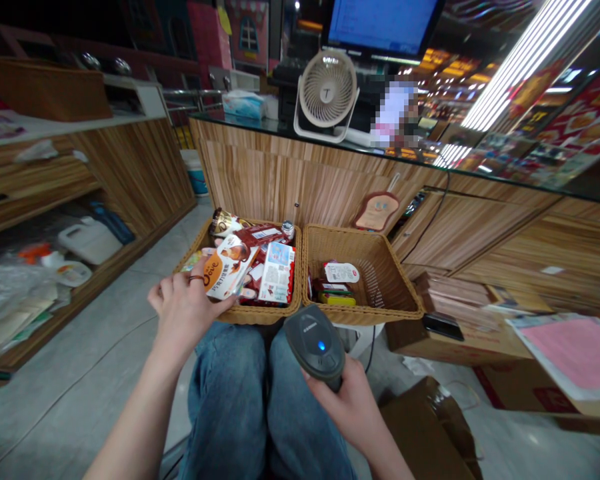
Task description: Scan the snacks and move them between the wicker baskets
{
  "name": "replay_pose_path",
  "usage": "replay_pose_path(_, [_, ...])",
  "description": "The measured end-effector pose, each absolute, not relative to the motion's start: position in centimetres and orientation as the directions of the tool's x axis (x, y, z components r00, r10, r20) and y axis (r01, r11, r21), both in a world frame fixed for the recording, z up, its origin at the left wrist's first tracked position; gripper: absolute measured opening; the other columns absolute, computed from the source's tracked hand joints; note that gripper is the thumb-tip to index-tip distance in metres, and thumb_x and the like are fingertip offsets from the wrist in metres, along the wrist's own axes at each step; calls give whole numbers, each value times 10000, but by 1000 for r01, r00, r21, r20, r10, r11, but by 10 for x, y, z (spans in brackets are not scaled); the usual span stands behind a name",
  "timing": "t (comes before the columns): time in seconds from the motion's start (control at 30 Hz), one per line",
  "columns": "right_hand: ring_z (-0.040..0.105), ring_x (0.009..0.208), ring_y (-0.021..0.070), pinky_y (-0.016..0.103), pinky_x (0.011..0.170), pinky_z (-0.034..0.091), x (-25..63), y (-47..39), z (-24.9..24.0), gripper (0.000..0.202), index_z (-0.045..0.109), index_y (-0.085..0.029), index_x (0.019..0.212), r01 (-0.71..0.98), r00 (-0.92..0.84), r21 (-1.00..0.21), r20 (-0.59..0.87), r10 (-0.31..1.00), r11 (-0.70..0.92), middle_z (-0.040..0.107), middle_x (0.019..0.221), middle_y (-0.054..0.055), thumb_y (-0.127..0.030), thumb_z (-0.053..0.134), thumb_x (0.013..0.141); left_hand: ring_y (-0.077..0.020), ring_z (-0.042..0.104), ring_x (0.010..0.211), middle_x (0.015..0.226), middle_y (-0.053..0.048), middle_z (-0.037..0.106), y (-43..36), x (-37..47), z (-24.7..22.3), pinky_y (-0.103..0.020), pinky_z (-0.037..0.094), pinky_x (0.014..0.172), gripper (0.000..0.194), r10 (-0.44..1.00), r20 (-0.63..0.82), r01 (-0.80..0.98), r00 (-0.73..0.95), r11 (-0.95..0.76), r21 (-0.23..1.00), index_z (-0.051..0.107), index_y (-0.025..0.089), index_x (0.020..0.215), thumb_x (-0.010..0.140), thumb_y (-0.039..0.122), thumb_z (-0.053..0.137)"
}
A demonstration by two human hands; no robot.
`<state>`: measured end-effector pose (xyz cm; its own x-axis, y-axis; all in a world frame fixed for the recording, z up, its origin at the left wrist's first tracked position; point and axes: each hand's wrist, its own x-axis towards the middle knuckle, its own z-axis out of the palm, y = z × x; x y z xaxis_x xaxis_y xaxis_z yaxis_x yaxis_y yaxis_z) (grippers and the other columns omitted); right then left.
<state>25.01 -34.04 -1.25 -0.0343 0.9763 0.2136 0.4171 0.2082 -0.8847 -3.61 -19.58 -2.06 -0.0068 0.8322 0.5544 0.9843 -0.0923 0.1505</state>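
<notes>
My left hand [185,300] is at the front left of the left wicker basket [235,315], fingers curled round the near end of a white and orange Dove package [231,267]. The package lies tilted on top of other snacks, among them a white box with red edges [277,273] and a brown and gold pack [225,222]. In my right hand [350,400] is a dark grey barcode scanner [313,343] with a blue light lit, held over my knees. Its head points toward the baskets. My right fingers are partly hidden beneath the handle.
Touching the left basket, a right wicker basket [400,293] holds a few small packs [341,272]. Behind them rises a wooden counter [260,173] with a white fan [329,90] and a monitor [380,27]. Cardboard boxes [460,340] and a paper bag [430,427] stand at right.
</notes>
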Motion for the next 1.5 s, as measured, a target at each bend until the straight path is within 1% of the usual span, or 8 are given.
replay_pose_path(0.13, [722, 730, 228, 290, 699, 546, 249, -342, -12, 64, 708, -193, 916, 434, -21, -874, 233, 972, 219, 767, 815, 42, -251, 680, 911, -481, 650, 1111, 1174, -276, 695, -192, -26, -7, -652, 424, 981, 837, 844, 534, 976, -44, -79, 205, 559, 191, 1518, 859, 683, 716])
replay_pose_path(0.3, [717, 743, 225, 285, 711, 555, 249, -342, -12, 68, 708, -191, 918, 420, -22, -879, 241, 970, 228, 754, 807, 40, -251, 678, 912, -489, 597, 1226, 1339, -298, 629, -204, 1, -1, -630, 421, 1018, 938, 865, 500, 971, -49, -76, 227, 483, 128, 1580, 859, 675, 730])
replay_pose_path(0.4, [719, 752, 231, 291, 718, 558, 250, -343, -12, 75, 713, -188, 930, 423, -12, -879, 237, 971, 220, 751, 807, 43, -251, 679, 908, -460, 554, 1267, 1445, -259, 596, -215, 11, -12, -609, 406, 1043, 846, 852, 520, 955, 63, -202, 216, 531, 164, 1546, 873, 626, 752])
replay_pose_path(0.6, [727, 757, 236, 298, 729, 563, 249, -343, -10, 85, 720, -183, 941, 403, -18, -893, 213, 977, 202, 764, 827, 48, -248, 674, 910, -397, 592, 1237, 1461, -178, 616, -222, -6, -33, -543, 472, 1004, 610, 778, 603, 876, 176, -403, 265, 586, 278, 1478, 917, 429, 771])
replay_pose_path(0.77, [718, 754, 233, 296, 738, 562, 246, -341, -8, 107, 726, -185, 984, 389, -28, -897, 218, 975, 212, 751, 801, 36, -244, 675, 910, -342, 629, 1290, 1429, -144, 629, -220, -12, -33, -510, 503, 1059, 449, 689, 692, 788, 216, -542, 293, 601, 306, 1430, 987, 292, 673])
replay_pose_path(0.93, [712, 730, 221, 286, 710, 550, 243, -342, -12, 50, 701, -197, 923, 403, -41, -885, 236, 971, 232, 753, 795, 32, -230, 673, 896, -283, 708, 1160, 1271, -107, 736, -222, -9, -36, -440, 517, 1008, 390, 572, 783, 754, 245, -620, 217, 637, 287, 1361, 982, 217, 698])
replay_pose_path(1.07, [718, 736, 216, 285, 714, 555, 238, -346, -15, 35, 680, -210, 913, 400, -44, -885, 240, 970, 237, 769, 820, 31, -224, 664, 885, -254, 747, 1067, 1169, -73, 794, -225, -7, -32, -425, 513, 986, 342, 525, 827, 754, 199, -622, 213, 673, 277, 1279, 955, 211, 757])
replay_pose_path(1.5, [682, 670, 197, 266, 661, 558, 240, -346, 7, 72, 651, -216, 823, 388, -24, -870, 319, 947, 303, 712, 713, 17, -232, 649, 893, -241, 789, 976, 1143, -49, 833, -232, -5, -15, -425, 484, 895, 316, 481, 866, 806, 134, -561, 187, 691, 288, 1257, 959, 232, 780])
